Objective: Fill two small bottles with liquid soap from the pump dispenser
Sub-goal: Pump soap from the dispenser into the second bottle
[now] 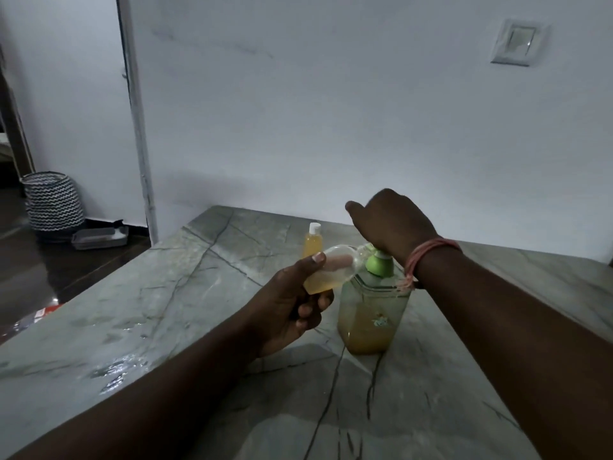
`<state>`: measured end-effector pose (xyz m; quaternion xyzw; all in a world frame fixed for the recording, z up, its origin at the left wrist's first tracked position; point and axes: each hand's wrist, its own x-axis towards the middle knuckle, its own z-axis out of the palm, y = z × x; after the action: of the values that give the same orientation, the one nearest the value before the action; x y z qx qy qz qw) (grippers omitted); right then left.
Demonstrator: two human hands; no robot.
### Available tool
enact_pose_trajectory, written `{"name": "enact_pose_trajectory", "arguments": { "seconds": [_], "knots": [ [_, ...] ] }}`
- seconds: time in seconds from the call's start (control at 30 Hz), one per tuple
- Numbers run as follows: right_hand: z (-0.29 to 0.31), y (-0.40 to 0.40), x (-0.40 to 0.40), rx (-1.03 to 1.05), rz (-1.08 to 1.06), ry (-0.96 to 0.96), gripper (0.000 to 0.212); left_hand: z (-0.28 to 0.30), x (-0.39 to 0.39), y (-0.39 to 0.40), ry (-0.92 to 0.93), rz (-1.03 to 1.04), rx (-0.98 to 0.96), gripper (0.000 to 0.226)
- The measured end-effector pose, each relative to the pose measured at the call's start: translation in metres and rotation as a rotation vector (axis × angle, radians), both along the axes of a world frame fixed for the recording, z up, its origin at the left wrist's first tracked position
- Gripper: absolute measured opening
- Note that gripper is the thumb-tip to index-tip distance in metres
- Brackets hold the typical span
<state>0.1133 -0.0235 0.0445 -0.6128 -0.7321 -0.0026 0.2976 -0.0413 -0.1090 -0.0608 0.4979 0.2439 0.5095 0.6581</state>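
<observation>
A clear pump dispenser (373, 313) with a green collar stands on the marble table (166, 310), about half full of amber soap. My right hand (388, 224) rests on top of its pump head, which it hides. My left hand (292, 303) grips a small clear bottle (335, 267), tilted with its open neck toward the pump spout; a little amber soap lies in its lower end. A second small bottle (312, 244) with a white cap stands upright behind, full of amber soap.
The table's left edge drops to a dark floor. A patterned black-and-white basket (53, 202) and a flat clear tray (99, 238) sit on the floor by the wall. A wall switch (517, 43) is at upper right.
</observation>
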Motion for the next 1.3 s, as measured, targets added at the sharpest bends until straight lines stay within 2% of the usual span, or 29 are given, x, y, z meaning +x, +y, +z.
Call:
{"name": "enact_pose_trajectory", "arguments": {
  "seconds": [0.2, 0.3, 0.43, 0.6, 0.73, 0.87, 1.0, 1.13, 1.2, 1.3],
  "knots": [
    [0.007, -0.004, 0.002, -0.04, -0.006, -0.073, 0.042, 0.002, 0.002, -0.003, -0.003, -0.006, 0.007, 0.037],
    [0.01, -0.003, 0.001, 0.002, -0.01, -0.139, 0.041, -0.001, 0.001, -0.001, -0.054, -0.059, -0.049, 0.048],
    [0.0, 0.002, 0.005, -0.057, -0.004, 0.055, 0.045, -0.004, -0.005, 0.003, -0.122, -0.163, -0.102, 0.064],
    [0.005, 0.002, 0.005, -0.136, 0.012, 0.033, 0.043, -0.001, -0.004, 0.0, -0.085, -0.157, -0.109, 0.075],
    [0.013, 0.003, 0.004, -0.076, 0.015, -0.062, 0.046, 0.0, -0.003, 0.0, -0.071, -0.13, -0.098, 0.069],
    [-0.002, 0.012, 0.007, -0.116, 0.024, 0.104, 0.047, -0.005, -0.004, 0.004, -0.078, -0.12, -0.102, 0.074],
    [-0.005, 0.011, 0.009, -0.176, 0.009, 0.11, 0.044, -0.004, -0.004, 0.002, -0.064, -0.107, -0.108, 0.083],
    [0.008, 0.01, 0.007, -0.159, 0.03, 0.054, 0.052, -0.001, -0.004, -0.001, -0.067, -0.085, -0.104, 0.068],
    [0.017, 0.013, 0.009, -0.142, 0.045, 0.101, 0.056, 0.0, -0.004, 0.0, -0.062, -0.08, -0.1, 0.056],
    [0.013, 0.013, 0.01, -0.116, -0.008, 0.089, 0.052, 0.0, -0.003, 0.0, -0.056, -0.099, -0.076, 0.045]
  ]
}}
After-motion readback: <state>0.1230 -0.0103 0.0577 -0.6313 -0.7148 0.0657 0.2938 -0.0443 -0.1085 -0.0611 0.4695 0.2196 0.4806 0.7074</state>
